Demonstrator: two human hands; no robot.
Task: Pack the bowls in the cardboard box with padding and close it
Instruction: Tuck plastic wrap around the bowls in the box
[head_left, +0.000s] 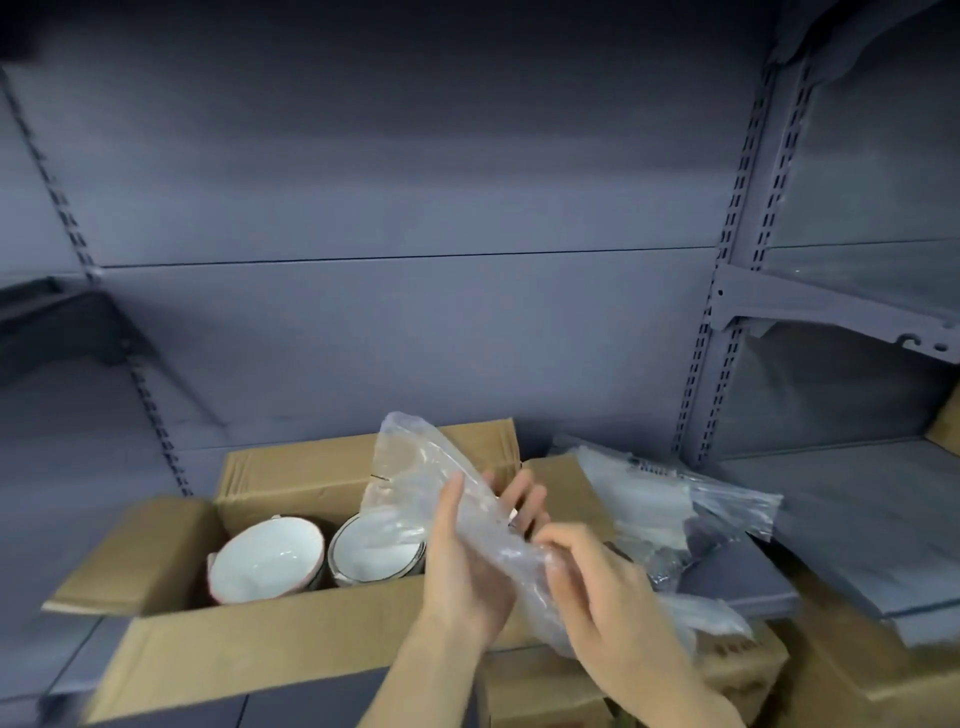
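An open cardboard box (291, 618) sits on a grey metal shelf (857, 525), near the shelf's front edge, with its flaps folded outward. Inside it, two white bowls stand side by side: the left bowl (265, 564) against the box's left end, tilted a little toward the camera, and the right bowl (371, 556) just beside it at the middle of the box, partly veiled by plastic.

Both hands hold a clear plastic padding sheet (415, 467) above the right part of the box. The left hand (475, 551) has its palm turned inward and its fingers lying fairly straight against the sheet from behind, thumb up along the front. The right hand (597, 587) has its fingers curled around the sheet's lower, bunched end, gripping it. The sheet rises from the hands and leans left over the right bowl.

A loose pile of plastic sheets (675, 504) lies on the shelf just right of the box. Closed cardboard cartons (743, 670) show below the shelf's front edge at lower right.
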